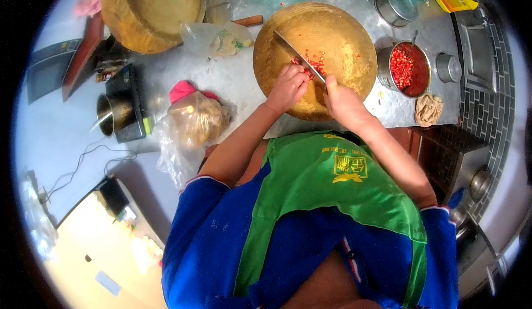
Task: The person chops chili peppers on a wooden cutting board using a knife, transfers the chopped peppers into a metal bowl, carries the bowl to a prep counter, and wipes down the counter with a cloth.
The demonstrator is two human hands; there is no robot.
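Your right hand [343,101] has a closed grip around the handle of the kitchen knife [296,51], which lies across the round cutting board [338,29] with its blade running from the board's centre towards ten o'clock. Your left hand [287,90] sits at about seven o'clock on the board, fingers curled and bunched close beside the blade, with red chili pieces [317,64] showing at the fingertips; you cannot tell from here how tightly that grip is closed, or whether it pinches any of them. Those pieces lie around the middle of the board, on both sides of the blade, with a few scattered bits towards twelve and three o'clock. The board rests on the metal desk [238,79]. Taking the board as the dial, at three o'clock you have a metal pot [424,76] holding more chopped red chili [401,68] and a spoon [414,38]; a smaller metal container [449,68] stands just beyond it. Another metal pot [398,7] is at two o'clock, and a crumpled tan cloth [428,110] lies near four. A clear plastic bag [197,118] sits at eight, and a thick wooden block [166,4] stands between nine and ten.
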